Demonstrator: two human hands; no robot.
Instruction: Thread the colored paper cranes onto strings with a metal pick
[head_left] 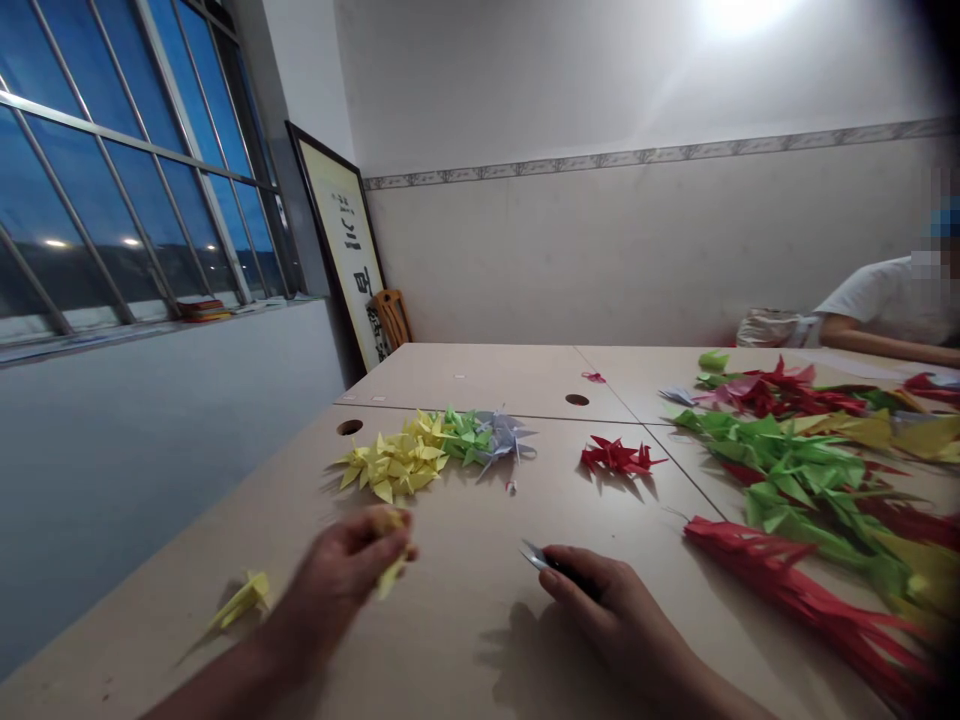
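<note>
My left hand (341, 575) is closed on a yellow folded-paper crane (391, 575), partly hidden by the fingers and blurred. In my right hand (600, 595) is a small pointed metal tool with a dark handle (534, 553), its tip aimed up and left; the fist covers most of it. Beyond the left hand lies a row of paper cranes: yellow (394, 462), then green (466, 437), then pale lilac (504, 442). A single yellow crane (244, 600) rests left of my left wrist. A small red crane cluster (619, 457) sits beyond my right hand.
At right, green cranes (802, 475) and a long red bundle (795, 590) are heaped on the table (450, 650). A tiny white-and-red item (511, 487) lies by the row. A person in a white shirt (885, 300) sits at far right. Barred windows are at left.
</note>
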